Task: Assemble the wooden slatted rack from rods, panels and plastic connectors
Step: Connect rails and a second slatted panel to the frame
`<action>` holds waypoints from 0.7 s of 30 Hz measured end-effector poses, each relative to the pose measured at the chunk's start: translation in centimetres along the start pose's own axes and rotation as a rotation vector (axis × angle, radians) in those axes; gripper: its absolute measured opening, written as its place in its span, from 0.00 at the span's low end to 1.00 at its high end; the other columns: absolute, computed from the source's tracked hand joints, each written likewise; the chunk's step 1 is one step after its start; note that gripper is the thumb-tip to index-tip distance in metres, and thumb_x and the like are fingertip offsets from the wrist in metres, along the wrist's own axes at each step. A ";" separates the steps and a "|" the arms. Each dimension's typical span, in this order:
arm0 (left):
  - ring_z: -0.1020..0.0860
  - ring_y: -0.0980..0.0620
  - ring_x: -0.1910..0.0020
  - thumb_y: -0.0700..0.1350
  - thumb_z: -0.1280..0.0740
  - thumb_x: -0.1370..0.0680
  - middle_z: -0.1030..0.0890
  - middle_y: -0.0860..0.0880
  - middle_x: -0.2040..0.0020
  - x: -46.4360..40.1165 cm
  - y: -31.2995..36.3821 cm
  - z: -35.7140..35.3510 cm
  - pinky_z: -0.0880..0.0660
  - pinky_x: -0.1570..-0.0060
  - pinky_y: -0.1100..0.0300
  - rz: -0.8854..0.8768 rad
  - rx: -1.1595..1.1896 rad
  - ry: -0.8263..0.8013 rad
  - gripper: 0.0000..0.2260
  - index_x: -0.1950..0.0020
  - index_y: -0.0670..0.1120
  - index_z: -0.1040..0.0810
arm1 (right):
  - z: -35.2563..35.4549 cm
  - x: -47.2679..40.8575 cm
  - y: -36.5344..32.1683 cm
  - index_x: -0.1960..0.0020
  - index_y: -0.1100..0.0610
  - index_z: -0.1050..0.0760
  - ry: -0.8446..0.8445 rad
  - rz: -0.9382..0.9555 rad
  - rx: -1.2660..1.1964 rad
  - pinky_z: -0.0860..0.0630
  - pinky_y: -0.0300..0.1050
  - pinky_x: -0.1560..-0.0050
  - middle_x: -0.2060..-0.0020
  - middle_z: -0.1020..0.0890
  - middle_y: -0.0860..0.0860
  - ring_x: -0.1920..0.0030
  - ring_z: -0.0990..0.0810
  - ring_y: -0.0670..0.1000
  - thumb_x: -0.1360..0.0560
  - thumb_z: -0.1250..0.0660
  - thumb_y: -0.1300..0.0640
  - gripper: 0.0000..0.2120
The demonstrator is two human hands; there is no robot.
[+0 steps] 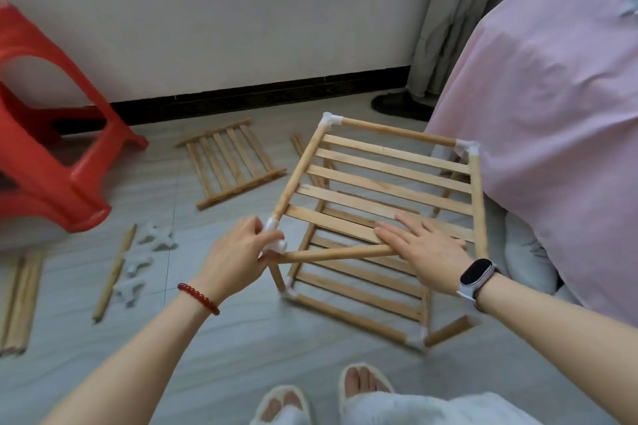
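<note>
While the left hand point(238, 252) pinched the corner connector point(274, 245) and the right hand point(424, 247) lay flat-fingered on the front rod point(331, 254), that rod, angled, risked missing its socket.

Both forearms reach forward from the lower corners. The left hand point(238, 252) curls its fingers and thumb round a white connector point(274, 245) (beaded bracelet at the wrist). The right hand point(426, 248) lies flat, fingers straight and spread, apparently pressing a rod point(331, 254); a watch sits on its wrist.
</note>
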State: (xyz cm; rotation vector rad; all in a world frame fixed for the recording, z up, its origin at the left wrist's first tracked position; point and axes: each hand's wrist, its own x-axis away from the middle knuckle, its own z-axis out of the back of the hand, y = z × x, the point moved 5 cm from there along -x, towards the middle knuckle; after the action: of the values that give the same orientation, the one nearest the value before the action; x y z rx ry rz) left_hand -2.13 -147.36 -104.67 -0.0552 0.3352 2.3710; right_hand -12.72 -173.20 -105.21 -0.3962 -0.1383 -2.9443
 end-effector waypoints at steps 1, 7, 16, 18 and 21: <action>0.33 0.51 0.62 0.48 0.29 0.27 0.30 0.49 0.57 1.5 0.5 0.2 0.36 0.70 0.60 0.001 0.003 0.012 0.09 0.48 0.51 0.20 | 0.1 0.3 -0.4 0.24 0.47 0.60 -0.007 0.012 0.018 0.53 0.54 0.25 0.23 0.55 0.46 0.24 0.59 0.51 0.24 0.45 0.68 0.37; 0.33 0.53 0.66 0.46 0.22 0.35 0.30 0.49 0.63 7.7 1.6 1.3 0.49 0.74 0.70 0.058 -0.010 0.063 0.12 0.54 0.49 0.18 | 0.2 -0.7 -2.3 0.25 0.43 0.61 0.035 0.075 0.057 0.50 0.56 0.26 0.24 0.52 0.46 0.24 0.58 0.51 0.23 0.44 0.68 0.39; 0.26 0.48 0.40 0.42 0.30 0.25 0.38 0.46 0.26 12.5 -0.9 0.7 0.26 0.51 0.59 0.299 0.255 0.169 0.10 0.45 0.45 0.20 | 2.4 -3.7 -6.8 0.26 0.43 0.45 0.159 0.190 0.050 0.42 0.59 0.31 0.24 0.46 0.47 0.25 0.49 0.51 0.24 0.43 0.67 0.32; 0.31 0.50 0.34 0.41 0.32 0.24 0.43 0.49 0.24 13.0 -1.3 -0.1 0.32 0.44 0.62 0.348 0.351 0.193 0.13 0.40 0.46 0.22 | 3.5 -2.2 -6.0 0.33 0.48 0.31 0.336 0.137 0.057 0.36 0.54 0.40 0.32 0.30 0.51 0.33 0.32 0.54 0.25 0.41 0.66 0.23; 0.31 0.49 0.32 0.41 0.32 0.24 0.45 0.55 0.26 13.0 -1.1 -0.4 0.30 0.41 0.59 0.410 0.464 0.235 0.15 0.37 0.46 0.24 | 4.1 0.5 -3.5 0.45 0.52 0.23 0.494 -0.050 -0.016 0.40 0.48 0.53 0.54 0.20 0.51 0.50 0.25 0.55 0.27 0.37 0.67 0.15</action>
State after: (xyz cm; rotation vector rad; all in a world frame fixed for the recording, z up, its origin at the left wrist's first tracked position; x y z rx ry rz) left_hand -10.90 -138.05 -107.06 -0.0498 1.0910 2.6240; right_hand -12.78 -169.41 -101.42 0.3404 -0.0597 -2.9877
